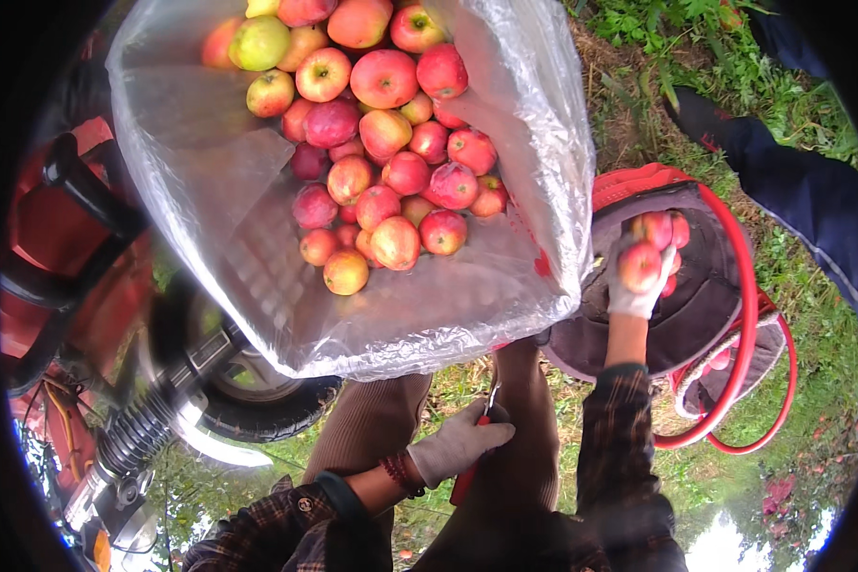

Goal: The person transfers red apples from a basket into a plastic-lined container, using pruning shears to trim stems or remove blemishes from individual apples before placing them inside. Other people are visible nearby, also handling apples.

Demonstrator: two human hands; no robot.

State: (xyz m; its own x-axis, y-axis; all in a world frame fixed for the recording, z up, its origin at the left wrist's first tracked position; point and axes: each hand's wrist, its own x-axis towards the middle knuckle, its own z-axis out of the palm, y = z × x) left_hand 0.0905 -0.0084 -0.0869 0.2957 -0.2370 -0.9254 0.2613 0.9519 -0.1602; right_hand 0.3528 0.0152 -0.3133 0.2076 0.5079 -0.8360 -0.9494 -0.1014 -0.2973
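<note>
My left hand, in a pale work glove, is closed around red-handled pruning shears, with the metal blades pointing away from me. On the right, my gloved right hand reaches into a dark-lined round basket with a red handle. Its fingers are wrapped around red apples, and more apples show just beyond them. In front of me a clear plastic bag lines a large open container. Several red and yellow apples and a greener one are heaped inside it.
At the left stands a red vehicle with a black tire and a coiled shock absorber. A smaller basket sits beside the round one. Another person's dark trouser leg is at the right, on grass.
</note>
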